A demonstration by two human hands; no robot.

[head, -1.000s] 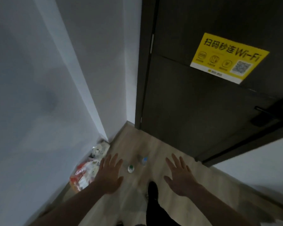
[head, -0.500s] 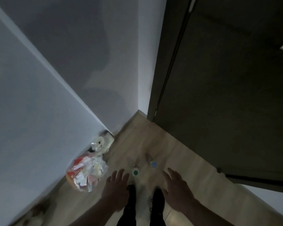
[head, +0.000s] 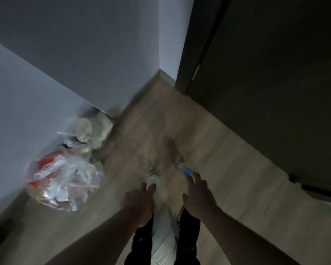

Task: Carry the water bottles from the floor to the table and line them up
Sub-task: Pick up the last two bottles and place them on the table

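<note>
Two clear water bottles stand upright on the wooden floor just in front of my feet. The left bottle [head: 152, 177] has its cap hidden under my left hand [head: 139, 203], whose fingers curl over the bottle's top. The right bottle [head: 183, 168] shows a blue cap. My right hand [head: 196, 196] reaches toward it with fingers spread, and the fingertips are at the cap. Whether either hand grips its bottle is unclear in the blur.
A clear plastic bag of rubbish [head: 63, 178] with cups and wrappers lies against the white wall [head: 27, 102] on the left. A dark door [head: 266, 83] stands on the right. My black shoes [head: 141, 243] are below my hands.
My view tilted down and drew closer to the floor. Both hands dropped onto the bottles; the left now covers the left bottle's cap, the right reaches the blue cap.
</note>
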